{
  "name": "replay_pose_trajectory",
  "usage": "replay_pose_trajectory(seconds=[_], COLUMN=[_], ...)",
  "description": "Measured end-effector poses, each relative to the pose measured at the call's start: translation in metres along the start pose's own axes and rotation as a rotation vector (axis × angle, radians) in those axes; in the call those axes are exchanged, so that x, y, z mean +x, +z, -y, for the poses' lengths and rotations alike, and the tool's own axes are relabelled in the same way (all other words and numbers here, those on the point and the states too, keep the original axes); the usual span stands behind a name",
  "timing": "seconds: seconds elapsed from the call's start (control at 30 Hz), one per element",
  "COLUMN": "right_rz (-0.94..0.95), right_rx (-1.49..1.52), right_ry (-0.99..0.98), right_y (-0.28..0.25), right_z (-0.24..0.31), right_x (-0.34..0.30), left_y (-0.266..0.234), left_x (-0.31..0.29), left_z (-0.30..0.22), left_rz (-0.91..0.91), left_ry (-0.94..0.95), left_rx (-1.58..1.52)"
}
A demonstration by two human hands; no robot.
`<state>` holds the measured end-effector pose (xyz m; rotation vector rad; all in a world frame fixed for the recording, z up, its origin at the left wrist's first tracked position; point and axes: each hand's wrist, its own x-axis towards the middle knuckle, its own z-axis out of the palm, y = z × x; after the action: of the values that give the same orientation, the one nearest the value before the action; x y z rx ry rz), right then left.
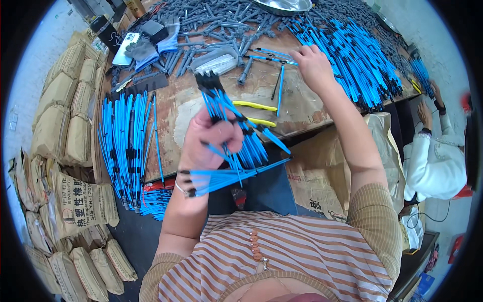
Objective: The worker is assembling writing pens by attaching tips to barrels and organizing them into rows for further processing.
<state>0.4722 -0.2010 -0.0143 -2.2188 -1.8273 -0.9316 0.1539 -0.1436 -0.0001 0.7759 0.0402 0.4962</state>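
Note:
My left hand (214,136), slightly blurred, is closed around a bunch of thin blue sticks with black ends (249,143). Several of these fan out below the fist, some crossing in front of my forearm. Over the table my right hand (313,65) has its fingers curled at the ends of a few loose blue sticks (271,59); the fingertips seem to pinch them, partly hidden. Another blue stick (280,90) lies just below. Yellow-handled pliers (256,106) rest on the table beside my left hand, partly covered by the bunch.
Large piles of blue sticks lie at right (347,60) and left (123,146). Grey plastic plugs (216,20) cover the back, near a metal bowl (284,5), gloves (146,53) and a phone (126,49). Paper sacks (58,121) stand left. Another person's sleeve (435,161) is at right.

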Motion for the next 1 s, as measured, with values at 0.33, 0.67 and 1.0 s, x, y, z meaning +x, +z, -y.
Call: replay_pose_trajectory(seconds=[0.33,0.67,1.0], right_rz=[-0.217,0.484,0.210], right_rx=[0.034,1.300,1.309], right_ry=[0.018,0.353,0.492], right_y=[-0.003,-0.174,-0.179], right_z=[-0.005,0.107,0.180], right_x=[0.028,-0.056,-0.105], left_y=[-0.012,-0.002,0.028], left_x=[-0.004,-0.004,-0.054], left_z=[0.007,0.009,0.011], left_rz=[-0.291,-0.130,0.000], left_ry=[0.130,0.118,0.199], left_rx=[0.134,-0.054,-0.005])
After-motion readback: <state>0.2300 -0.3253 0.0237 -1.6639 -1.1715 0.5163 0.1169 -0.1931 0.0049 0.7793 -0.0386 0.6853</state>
